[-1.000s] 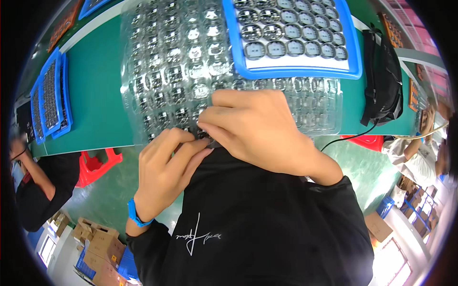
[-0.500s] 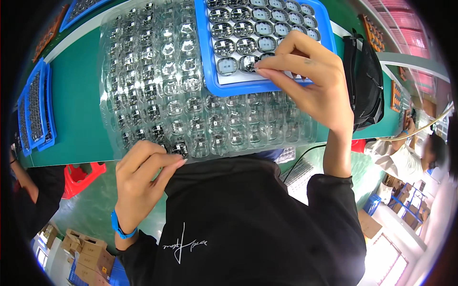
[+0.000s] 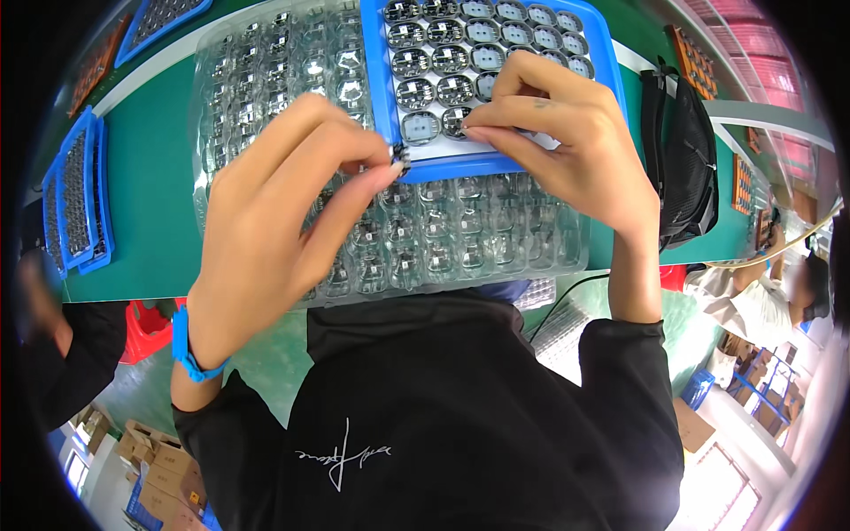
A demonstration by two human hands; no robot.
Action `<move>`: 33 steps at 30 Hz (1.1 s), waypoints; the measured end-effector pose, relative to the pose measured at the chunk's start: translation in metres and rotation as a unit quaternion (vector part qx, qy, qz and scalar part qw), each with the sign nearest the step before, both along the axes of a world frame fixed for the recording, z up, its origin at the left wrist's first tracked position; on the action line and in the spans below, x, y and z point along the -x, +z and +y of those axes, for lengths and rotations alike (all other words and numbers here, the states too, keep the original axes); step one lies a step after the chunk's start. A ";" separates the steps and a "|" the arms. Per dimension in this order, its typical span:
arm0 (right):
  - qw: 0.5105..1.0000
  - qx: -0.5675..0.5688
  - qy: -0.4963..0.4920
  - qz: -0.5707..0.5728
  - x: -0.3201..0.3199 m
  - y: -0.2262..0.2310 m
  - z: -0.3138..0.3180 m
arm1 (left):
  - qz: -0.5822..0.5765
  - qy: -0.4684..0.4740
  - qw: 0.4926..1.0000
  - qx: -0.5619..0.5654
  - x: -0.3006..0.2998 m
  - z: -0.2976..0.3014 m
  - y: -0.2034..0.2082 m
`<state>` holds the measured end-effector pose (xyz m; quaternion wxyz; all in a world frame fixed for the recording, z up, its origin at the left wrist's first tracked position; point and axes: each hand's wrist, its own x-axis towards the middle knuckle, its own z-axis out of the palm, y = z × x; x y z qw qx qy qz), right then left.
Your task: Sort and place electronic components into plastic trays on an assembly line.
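Observation:
My left hand (image 3: 274, 199) pinches a small black circuit board (image 3: 400, 162) between thumb and fingertips, above the lower left corner of a blue tray (image 3: 496, 165). Inside that tray stand rows of small rounded casings; some hold dark boards, others show a pale inside. At the front row, the thumb and forefinger of my right hand (image 3: 575, 133) are closed together at the edge of a casing with a dark board (image 3: 455, 122). Whatever lies between those fingertips is too small to make out. To its left sits a pale casing (image 3: 421, 127).
Under the tray lies a clear plastic blister sheet (image 3: 425, 281) with dark boards in many pockets. Blue trays (image 3: 99, 212) are stacked at the left of the green table (image 3: 146, 177). A black bag (image 3: 686, 159) rests at the right. Another person's arm (image 3: 57, 327) shows at far left.
My left hand has risen from the blister sheet's near edge to the tray's corner, bringing a small circuit board. My right hand has shifted slightly left, still pinching at the same casing.

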<state>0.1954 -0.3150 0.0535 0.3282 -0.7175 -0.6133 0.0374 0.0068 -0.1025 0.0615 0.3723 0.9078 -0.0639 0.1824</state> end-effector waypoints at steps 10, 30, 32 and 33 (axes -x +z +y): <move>1.000 0.002 -0.006 -0.022 0.002 -0.004 0.003 | -0.010 0.020 1.000 -0.018 -0.025 -0.007 -0.024; 0.996 0.051 -0.013 -0.067 0.009 0.006 0.004 | -0.018 0.013 0.992 -0.127 -0.028 -0.017 -0.024; 0.997 0.050 -0.011 -0.062 0.010 0.006 0.004 | -0.025 0.019 0.981 -0.193 -0.026 -0.021 -0.024; 0.997 0.048 -0.013 -0.055 0.010 0.007 0.003 | -0.029 0.026 0.981 -0.191 -0.026 -0.022 -0.026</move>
